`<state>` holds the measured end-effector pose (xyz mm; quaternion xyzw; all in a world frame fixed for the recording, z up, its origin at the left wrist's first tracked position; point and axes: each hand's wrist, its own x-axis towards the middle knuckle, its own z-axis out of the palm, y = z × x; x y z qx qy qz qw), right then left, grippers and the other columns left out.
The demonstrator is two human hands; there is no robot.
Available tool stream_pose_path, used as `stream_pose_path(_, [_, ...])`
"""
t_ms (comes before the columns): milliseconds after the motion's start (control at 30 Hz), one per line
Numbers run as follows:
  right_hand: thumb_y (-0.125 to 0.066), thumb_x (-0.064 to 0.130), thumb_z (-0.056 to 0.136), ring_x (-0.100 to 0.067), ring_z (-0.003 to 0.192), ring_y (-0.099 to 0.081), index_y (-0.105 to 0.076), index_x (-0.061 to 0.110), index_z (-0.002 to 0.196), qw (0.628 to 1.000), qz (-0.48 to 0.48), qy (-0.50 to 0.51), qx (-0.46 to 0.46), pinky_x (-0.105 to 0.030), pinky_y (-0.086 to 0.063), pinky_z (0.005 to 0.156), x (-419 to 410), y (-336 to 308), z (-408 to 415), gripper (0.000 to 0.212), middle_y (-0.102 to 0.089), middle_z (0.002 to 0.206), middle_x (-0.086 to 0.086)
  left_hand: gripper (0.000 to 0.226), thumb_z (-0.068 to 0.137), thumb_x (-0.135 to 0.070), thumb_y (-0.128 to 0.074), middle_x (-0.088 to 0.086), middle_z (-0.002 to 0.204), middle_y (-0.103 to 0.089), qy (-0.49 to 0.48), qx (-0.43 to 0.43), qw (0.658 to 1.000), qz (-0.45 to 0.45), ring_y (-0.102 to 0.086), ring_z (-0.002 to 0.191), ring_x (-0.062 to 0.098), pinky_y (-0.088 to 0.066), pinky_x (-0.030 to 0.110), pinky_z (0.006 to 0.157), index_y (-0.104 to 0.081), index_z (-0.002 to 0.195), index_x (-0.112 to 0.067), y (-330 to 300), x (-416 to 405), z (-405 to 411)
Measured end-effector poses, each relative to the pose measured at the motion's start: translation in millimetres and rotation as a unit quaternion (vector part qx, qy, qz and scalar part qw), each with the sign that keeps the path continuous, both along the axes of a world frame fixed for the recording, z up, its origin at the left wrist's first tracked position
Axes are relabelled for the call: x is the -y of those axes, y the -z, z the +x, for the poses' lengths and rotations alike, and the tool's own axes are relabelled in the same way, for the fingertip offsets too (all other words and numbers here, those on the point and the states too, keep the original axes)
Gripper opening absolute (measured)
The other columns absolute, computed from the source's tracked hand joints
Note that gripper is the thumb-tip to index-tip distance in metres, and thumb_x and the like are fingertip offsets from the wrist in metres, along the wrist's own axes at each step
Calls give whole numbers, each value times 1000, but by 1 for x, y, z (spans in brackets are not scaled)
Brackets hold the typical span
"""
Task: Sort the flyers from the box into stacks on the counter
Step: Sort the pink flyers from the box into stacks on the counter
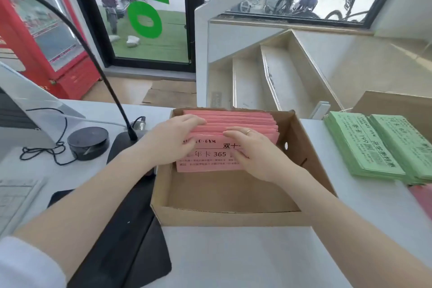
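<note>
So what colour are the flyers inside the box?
Pink paper flyers, printed with black text; head view.

Both hands, left (174, 140) and right (254, 152), grip pink flyers (233, 121) inside the cardboard box (229, 217).

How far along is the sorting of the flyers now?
Partly done. Two stacks of green flyers already lie on the counter to the right of the box. In hand: both hands, left hand and right hand, are on the pink flyers inside the box. Left: the whole pink pile must still come out.
</note>
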<state>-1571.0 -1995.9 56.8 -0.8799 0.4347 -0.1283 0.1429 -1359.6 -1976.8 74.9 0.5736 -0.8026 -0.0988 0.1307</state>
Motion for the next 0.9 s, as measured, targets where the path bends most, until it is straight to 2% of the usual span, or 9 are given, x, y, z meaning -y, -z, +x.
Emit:
stream_pose_path(200, [-39,19,96,-12,144,-9,-16,19,148,993,-13,31,-117,-32,-5,118,8,14,25,56,-12,156,4,55,92,-17,-43,-11,152,-25,77,60,994,45,-25,137,7,-25,19,104,-27,144,-23,11,18,25])
stream_pose_path(300, [-40,15,96,-13,143,-13,-20,19,147,989,-43,40,-132,-30,-3,115,8,14,26,56,-16,156,5,57,93,-23,-44,-9,153,-22,90,58,994,36,-20,140,7,-19,18,107,-24,146,-23,15,20,27])
stream_pose_path(367, [-46,12,93,-18,141,-23,-30,15,144,990,-67,45,-119,-32,-10,115,6,14,26,53,-27,152,1,57,93,-28,-46,-8,153,-24,90,48,995,18,-20,140,8,-16,19,108,-25,146,-21,19,22,28])
stream_pose_path(433, [-59,4,84,-28,128,-43,-48,8,133,989,-100,40,-99,-40,-29,107,4,16,26,50,-47,140,-8,59,92,-34,-48,-8,152,-25,87,42,995,7,-22,139,8,-17,19,108,-26,145,-22,23,23,29])
stream_pose_path(533, [-71,-4,64,-34,97,-61,-59,3,114,980,-157,67,-101,-42,-49,80,4,21,27,52,-63,109,-14,63,89,-37,-50,-10,152,-26,84,40,996,0,-25,138,8,-25,22,107,-25,146,-23,24,22,27])
stream_pose_path(600, [-70,-4,64,-34,87,-61,-59,5,105,975,-164,88,-121,-38,-46,71,6,18,30,43,-62,97,-12,59,90,-33,-50,-10,151,-27,80,40,996,-8,-28,136,9,-32,25,103,-30,143,-22,24,21,25])
stream_pose_path(733, [-57,23,87,-28,102,-54,-52,12,109,974,-65,123,-176,-33,-34,69,8,9,26,24,-57,108,-4,34,90,-25,-53,-3,147,-34,85,55,994,-30,-28,136,15,-33,29,102,-54,122,-12,26,19,21])
stream_pose_path(833, [-54,28,90,-26,102,-55,-48,16,110,967,-46,122,-217,-32,-30,62,6,9,24,23,-57,110,-1,27,84,-23,-61,6,128,-50,76,46,994,-61,-37,125,24,-34,35,99,-61,106,-8,25,18,20])
stream_pose_path(900, [-53,31,91,-25,101,-56,-49,18,111,966,-70,114,-220,-31,-30,60,2,8,21,24,-58,110,1,26,85,-25,-60,3,116,-55,49,48,997,-39,-44,114,22,-40,36,92,-59,106,-11,26,13,20])
